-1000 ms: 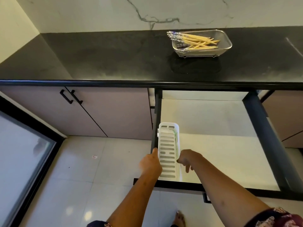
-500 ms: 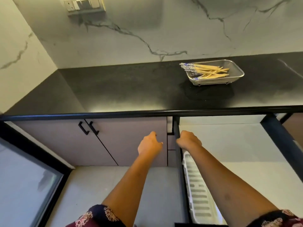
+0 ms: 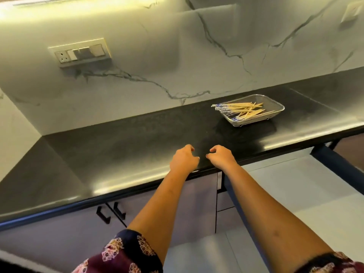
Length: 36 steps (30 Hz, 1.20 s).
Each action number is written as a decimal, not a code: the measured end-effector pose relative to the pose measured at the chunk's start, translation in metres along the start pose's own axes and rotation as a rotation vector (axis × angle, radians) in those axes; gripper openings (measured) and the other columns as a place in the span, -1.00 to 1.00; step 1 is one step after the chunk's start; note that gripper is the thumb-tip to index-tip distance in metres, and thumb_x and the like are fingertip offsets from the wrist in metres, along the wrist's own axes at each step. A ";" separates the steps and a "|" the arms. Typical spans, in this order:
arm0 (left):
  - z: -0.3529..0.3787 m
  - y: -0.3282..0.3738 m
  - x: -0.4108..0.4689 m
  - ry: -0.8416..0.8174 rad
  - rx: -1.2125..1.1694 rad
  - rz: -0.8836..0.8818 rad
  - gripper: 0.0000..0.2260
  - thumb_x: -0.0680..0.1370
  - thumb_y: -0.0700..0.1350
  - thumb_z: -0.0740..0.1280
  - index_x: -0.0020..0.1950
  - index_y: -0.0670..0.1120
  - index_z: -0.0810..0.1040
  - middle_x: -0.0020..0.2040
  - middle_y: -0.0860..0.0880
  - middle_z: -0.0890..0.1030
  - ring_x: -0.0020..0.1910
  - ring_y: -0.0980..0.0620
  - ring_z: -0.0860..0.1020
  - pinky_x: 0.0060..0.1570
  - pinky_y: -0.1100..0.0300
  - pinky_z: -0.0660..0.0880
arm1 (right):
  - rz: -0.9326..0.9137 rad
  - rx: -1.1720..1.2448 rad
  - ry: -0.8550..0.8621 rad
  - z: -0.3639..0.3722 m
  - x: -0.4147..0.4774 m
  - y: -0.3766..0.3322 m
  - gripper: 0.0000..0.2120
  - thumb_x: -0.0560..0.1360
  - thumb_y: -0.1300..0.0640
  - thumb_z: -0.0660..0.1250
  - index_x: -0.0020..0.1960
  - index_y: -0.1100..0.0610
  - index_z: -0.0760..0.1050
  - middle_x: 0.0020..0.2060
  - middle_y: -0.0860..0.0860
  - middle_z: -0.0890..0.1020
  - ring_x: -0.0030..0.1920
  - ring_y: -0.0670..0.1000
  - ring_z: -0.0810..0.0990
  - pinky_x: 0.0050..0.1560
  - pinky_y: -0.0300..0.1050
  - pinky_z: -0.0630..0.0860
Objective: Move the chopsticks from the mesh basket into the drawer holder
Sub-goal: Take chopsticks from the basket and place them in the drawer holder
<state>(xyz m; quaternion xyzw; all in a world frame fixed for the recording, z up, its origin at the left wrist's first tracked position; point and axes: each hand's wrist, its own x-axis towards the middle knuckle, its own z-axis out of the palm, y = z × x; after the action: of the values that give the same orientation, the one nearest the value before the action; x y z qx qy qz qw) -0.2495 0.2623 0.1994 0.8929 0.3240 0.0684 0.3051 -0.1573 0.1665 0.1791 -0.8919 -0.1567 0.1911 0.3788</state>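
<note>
Several wooden chopsticks (image 3: 241,110) with blue patterned ends lie in a shallow wire mesh basket (image 3: 274,106) on the black countertop, to the right of centre. My left hand (image 3: 183,159) and my right hand (image 3: 221,157) hover side by side over the counter's front edge, well short of the basket. Both hold nothing, with fingers loosely curled and apart. Below the counter on the right the drawer (image 3: 299,186) stands pulled out, its white floor showing. The white slotted holder is hidden from view behind my right arm.
The black countertop (image 3: 110,154) runs along a marble-patterned wall with a switch and socket panel (image 3: 79,52) at upper left. Cabinet doors with black handles (image 3: 111,213) sit under the counter at left. The drawer's dark frame rail (image 3: 338,164) juts out at right.
My view has tilted up from the drawer to the counter. Both hands let go of the white holder and rose from the drawer up to the counter's front edge.
</note>
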 end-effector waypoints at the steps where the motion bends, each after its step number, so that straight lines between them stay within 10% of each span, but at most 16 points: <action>1: 0.001 0.003 0.006 -0.011 -0.008 0.026 -0.63 0.51 -0.05 0.31 0.30 -0.05 0.41 0.16 -0.11 0.58 0.12 -0.08 0.54 0.12 0.02 0.51 | 0.008 -0.003 0.016 -0.004 0.005 0.000 -0.68 0.51 0.08 0.31 0.25 0.06 0.45 0.19 0.08 0.55 0.14 0.09 0.54 0.03 -0.07 0.47; 27: 0.069 0.123 0.270 -0.116 -0.126 0.171 -0.79 0.51 -0.19 0.29 0.13 -0.09 0.54 0.05 -0.13 0.63 -0.01 -0.05 0.58 0.01 0.09 0.54 | 0.083 0.107 0.247 -0.127 0.246 0.026 -0.80 0.49 0.29 0.24 0.04 0.14 0.56 0.10 0.14 0.59 -0.10 0.01 0.45 -0.10 -0.16 0.37; 36: 0.081 0.133 0.312 -0.038 -0.069 0.299 -0.77 0.53 -0.23 0.25 0.15 -0.06 0.56 0.11 -0.08 0.62 0.00 -0.01 0.57 0.01 0.10 0.55 | 0.099 0.031 0.205 -0.126 0.282 0.029 -0.68 0.51 0.34 0.20 0.23 0.16 0.51 0.21 0.15 0.55 0.16 0.12 0.53 -0.04 -0.17 0.40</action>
<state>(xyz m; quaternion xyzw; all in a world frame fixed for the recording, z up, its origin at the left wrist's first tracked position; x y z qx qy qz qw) 0.0917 0.3349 0.1894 0.9214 0.1792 0.1071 0.3279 0.1522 0.1892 0.1753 -0.9075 -0.0700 0.1199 0.3965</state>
